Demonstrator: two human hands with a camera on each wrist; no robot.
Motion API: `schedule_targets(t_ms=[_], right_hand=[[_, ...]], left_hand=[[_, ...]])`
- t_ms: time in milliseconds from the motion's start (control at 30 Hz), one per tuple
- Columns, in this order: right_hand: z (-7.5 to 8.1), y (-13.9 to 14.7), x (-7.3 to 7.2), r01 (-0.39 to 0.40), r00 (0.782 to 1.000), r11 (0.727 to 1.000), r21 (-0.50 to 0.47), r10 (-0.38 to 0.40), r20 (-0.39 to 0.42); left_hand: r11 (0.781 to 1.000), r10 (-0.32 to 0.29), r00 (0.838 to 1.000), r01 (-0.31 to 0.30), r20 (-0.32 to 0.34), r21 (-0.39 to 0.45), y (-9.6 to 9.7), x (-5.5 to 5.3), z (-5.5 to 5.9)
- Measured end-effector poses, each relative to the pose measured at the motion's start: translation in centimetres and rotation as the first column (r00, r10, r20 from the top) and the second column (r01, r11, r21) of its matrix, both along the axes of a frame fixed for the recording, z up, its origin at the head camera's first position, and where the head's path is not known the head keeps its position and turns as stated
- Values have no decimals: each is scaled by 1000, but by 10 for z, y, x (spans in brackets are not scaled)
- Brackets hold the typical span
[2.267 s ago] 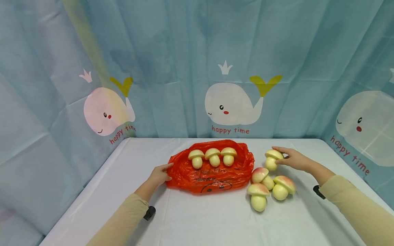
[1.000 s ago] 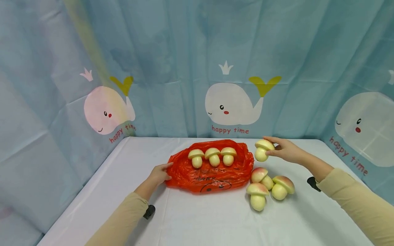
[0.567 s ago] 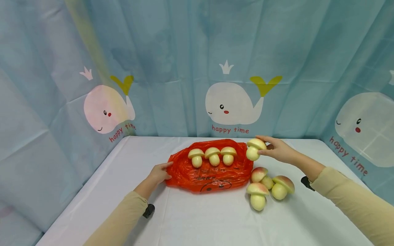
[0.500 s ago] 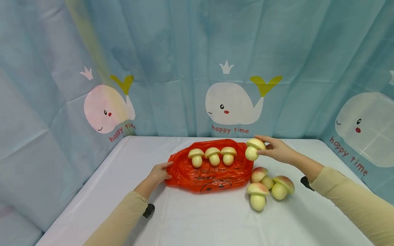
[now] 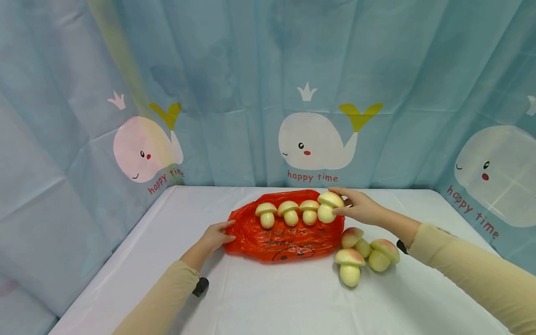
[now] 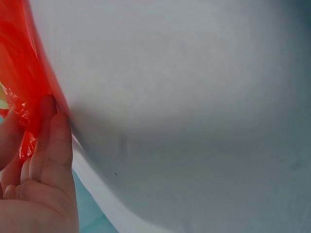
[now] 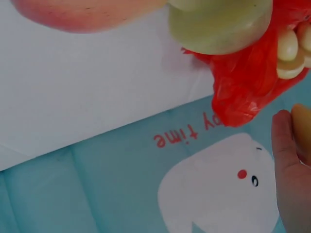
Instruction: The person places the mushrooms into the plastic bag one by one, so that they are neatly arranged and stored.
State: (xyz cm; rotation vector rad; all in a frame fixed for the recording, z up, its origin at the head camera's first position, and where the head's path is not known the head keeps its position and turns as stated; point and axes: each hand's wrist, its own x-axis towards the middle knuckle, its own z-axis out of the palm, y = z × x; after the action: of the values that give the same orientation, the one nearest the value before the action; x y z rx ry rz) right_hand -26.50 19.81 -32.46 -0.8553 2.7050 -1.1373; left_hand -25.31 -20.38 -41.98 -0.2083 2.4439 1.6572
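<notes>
My left hand (image 5: 212,237) pinches the left edge of a crinkled red plastic bag (image 5: 251,239); the left wrist view shows the thumb and fingers (image 6: 59,141) on either side of the thin plastic. Three pale yellow toy mushrooms (image 5: 289,213) stand in a row toward the bag's back, caps up. At the right end of that row, my right hand (image 5: 363,208) holds another pale toy mushroom (image 5: 328,209) between thumb and fingers, over the bag's right part. In the right wrist view only a bit of this held mushroom (image 7: 302,131) shows beside the fingers.
Three toy mushrooms with reddish caps (image 5: 350,265) lie clustered on the white-covered table (image 5: 284,298), just right of the bag and below my right forearm. A blue curtain (image 5: 234,93) printed with whales hangs behind the table's far edge and along the sides.
My right hand has lifted the pale mushroom from beside the reddish-capped ones and carried it left over the bag, up to the row. My left hand has stayed at the bag's edge.
</notes>
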Motion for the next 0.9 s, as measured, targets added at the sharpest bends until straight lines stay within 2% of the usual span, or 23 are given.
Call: schedule_targets(t_ms=[167,400,667,900], right_hand=[[0,-12,-1,-15,1000,1000,-1,15,10],[-1,-32,-4,-19,999,996,88,23,-41],[-1,-58,-9,-44,999,995,85,47,-27],[-3,-81,-12,-51,999,991,124,48,26]], left_hand=[[1000,-26,1000,26,-12,18,-2,0,0],[997,-59,997,61,-47,40,-5,1,1],[998,-64,998,64,-18,24,-11,-4,-3],[998,-63,998,63,-5,-1,-11,-7,0]])
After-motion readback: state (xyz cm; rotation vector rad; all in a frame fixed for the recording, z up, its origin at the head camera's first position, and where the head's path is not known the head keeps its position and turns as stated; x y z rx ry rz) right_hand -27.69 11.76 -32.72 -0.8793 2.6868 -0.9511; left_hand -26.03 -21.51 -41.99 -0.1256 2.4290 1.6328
